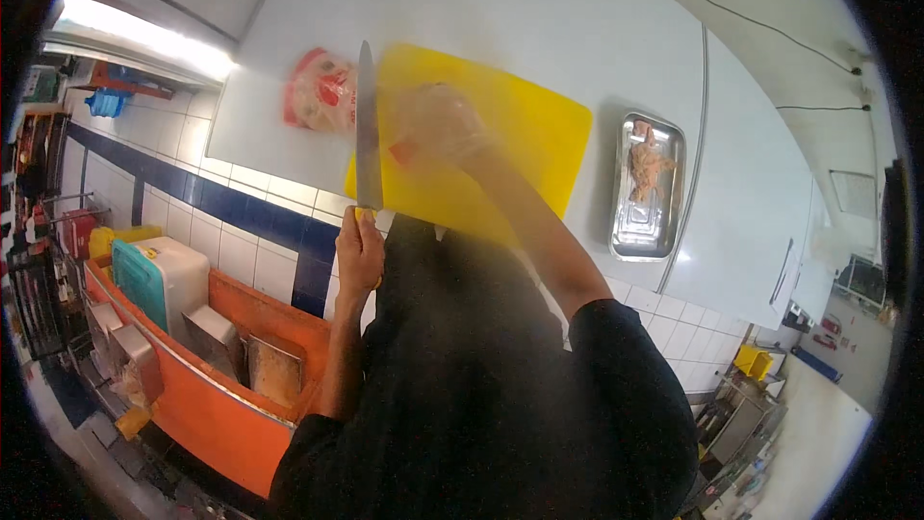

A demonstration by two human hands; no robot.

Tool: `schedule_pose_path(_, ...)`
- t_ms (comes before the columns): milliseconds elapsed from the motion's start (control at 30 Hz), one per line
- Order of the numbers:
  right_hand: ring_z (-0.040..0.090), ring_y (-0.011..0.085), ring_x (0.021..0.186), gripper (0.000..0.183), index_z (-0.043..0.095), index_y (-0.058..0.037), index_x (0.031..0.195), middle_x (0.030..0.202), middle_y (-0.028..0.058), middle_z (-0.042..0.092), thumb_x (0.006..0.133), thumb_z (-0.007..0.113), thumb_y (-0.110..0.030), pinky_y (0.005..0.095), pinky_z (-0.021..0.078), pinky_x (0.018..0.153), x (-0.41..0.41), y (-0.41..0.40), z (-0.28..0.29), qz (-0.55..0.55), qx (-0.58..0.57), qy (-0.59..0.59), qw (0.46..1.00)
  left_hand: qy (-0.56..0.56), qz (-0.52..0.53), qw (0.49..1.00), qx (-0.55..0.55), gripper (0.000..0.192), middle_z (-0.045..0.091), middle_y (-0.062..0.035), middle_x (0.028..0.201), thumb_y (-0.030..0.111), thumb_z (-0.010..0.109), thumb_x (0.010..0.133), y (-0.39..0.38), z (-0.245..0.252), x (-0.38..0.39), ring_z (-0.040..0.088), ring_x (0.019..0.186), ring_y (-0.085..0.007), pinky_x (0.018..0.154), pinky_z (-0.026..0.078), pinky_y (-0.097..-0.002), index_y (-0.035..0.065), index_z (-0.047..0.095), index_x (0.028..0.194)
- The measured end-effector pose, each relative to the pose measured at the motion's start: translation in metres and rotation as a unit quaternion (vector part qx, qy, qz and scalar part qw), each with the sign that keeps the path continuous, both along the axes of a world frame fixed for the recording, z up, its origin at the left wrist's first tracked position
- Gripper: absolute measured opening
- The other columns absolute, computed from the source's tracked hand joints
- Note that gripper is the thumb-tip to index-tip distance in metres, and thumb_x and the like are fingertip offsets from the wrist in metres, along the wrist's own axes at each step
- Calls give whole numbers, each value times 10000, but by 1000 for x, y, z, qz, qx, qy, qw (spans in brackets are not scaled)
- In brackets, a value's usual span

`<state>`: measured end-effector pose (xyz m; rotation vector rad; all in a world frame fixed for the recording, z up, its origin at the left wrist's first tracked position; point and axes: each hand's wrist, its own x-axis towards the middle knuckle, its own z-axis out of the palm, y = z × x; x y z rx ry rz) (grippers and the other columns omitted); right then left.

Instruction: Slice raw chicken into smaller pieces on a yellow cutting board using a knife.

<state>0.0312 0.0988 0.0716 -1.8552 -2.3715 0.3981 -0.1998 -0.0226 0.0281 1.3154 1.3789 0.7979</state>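
Observation:
My left hand [359, 249] grips the yellow handle of a long kitchen knife [368, 130]. The blade points away from me along the left side of a yellow cutting board [538, 137]. Over the board, my right hand [440, 119] wears a clear plastic glove and looks blurred; its fingers and anything under them cannot be made out. A small reddish piece [401, 153] shows beside it. Left of the blade lies a clear plastic bag with red print [317, 94]. Pieces of raw-looking meat [650, 162] rest in a steel tray [619, 231] right of the board.
Board and tray are on a pale worktop [462, 7]. Below left stands an orange bin [216, 419] holding metal containers and a white container with a teal lid [137, 285]. A metal rack [736, 419] is at the far right. Haze blurs the middle of the view.

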Motion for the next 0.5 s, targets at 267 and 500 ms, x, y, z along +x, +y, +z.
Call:
schedule_pose_path(267, 723, 309, 808, 291, 728, -118, 886, 884, 123, 733, 769, 715, -384, 418, 570, 748, -14, 14, -2, 67, 43, -55, 995, 22, 8, 999, 25, 286, 458, -1, 595, 270, 407, 1098, -3, 6, -7, 454, 487, -78, 438, 365, -275, 33, 510, 976)
schedule_pose_path(500, 732, 261, 844, 267, 742, -102, 950, 935, 94, 751, 913, 607, -329, 390, 569, 766, 19, -2, 9, -90, 7, 202, 975, 58, 19, 998, 29, 264, 517, -72, 617, 238, 425, 1087, -3, 10, -6, 521, 527, -145, 493, 400, -340, 12, 515, 985)
